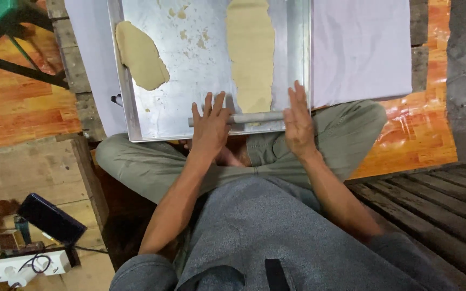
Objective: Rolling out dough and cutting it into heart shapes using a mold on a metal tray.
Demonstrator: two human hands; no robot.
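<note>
On the floor in front of my crossed legs lay a white cloth [362, 48], spread over rough wooden boards [74, 70], and on that cloth sat a big metal tray [200, 70], its near rim just above my knees. My grey shirt [276, 237] filled the bottom of the view, with my olive trousers [146, 167] folded under the tray's edge.

Inside the tray a long strip of pale dough [251, 48] ran straight away from me, flattened thin, its near end reaching the rolling pin [254, 117]. A smaller oval slab of dough [140, 54] lay well apart by the tray's left wall, partly over the rim. Bits of dough speckled the bare metal between them.

The rolling pin, a grey metal tube, lay crosswise near the tray's front edge. My left hand [210, 126] rested flat on its left end, fingers spread and loose, palm down, nothing gripped. My right hand [299, 121] pressed flat on its right end by the tray's right wall, fingers straight and together, likewise not closed round it.

Off to my left lay a dark phone [49, 218] and a white power strip [17, 267].
</note>
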